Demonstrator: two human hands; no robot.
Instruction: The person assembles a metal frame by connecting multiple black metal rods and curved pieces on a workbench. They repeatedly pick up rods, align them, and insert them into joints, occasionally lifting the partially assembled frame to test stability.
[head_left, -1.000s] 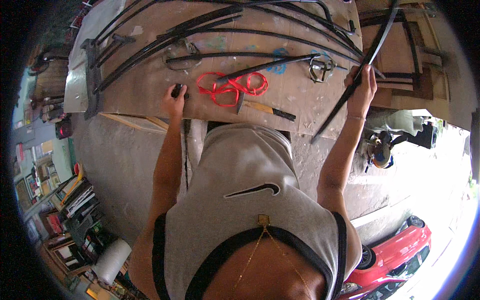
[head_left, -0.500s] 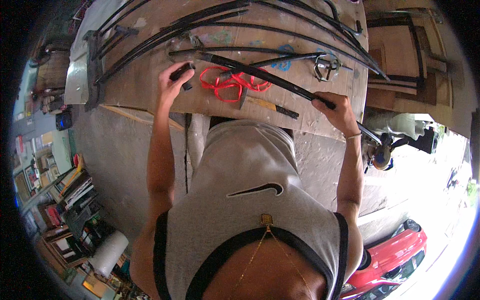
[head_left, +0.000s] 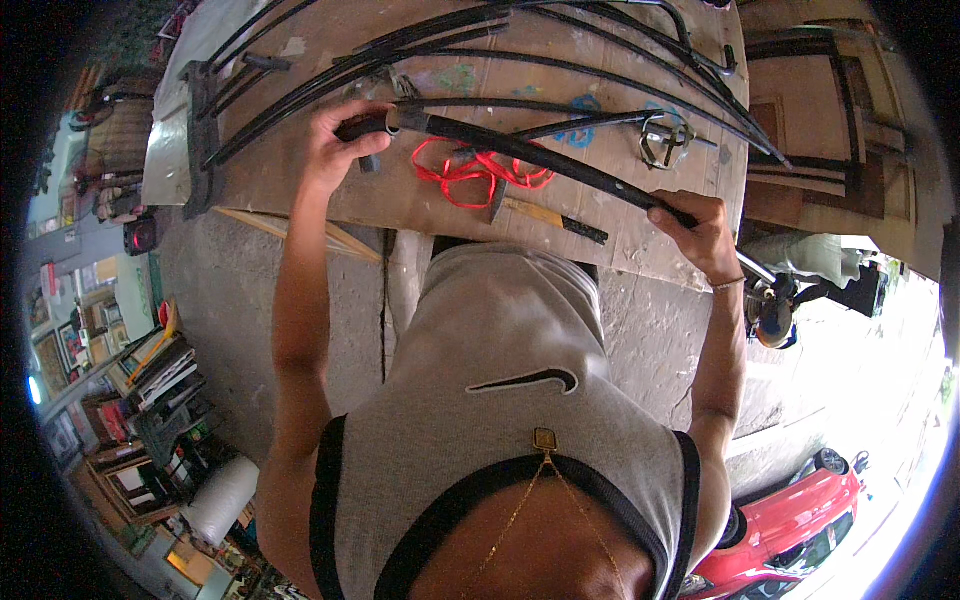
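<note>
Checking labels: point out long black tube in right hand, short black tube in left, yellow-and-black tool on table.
Long black tube [head_left: 560,164]: head view, middle of its dark stretch.
Short black tube [head_left: 362,127]: head view, its exposed side.
Yellow-and-black tool [head_left: 533,212]: head view, yellow part.

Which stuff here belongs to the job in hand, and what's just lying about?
In use:
- short black tube, left hand
- long black rod, right hand
- probably the other black rods

Seemingly lying about:
- red cord
- tool with yellow-and-black handle
- red car, background
</note>
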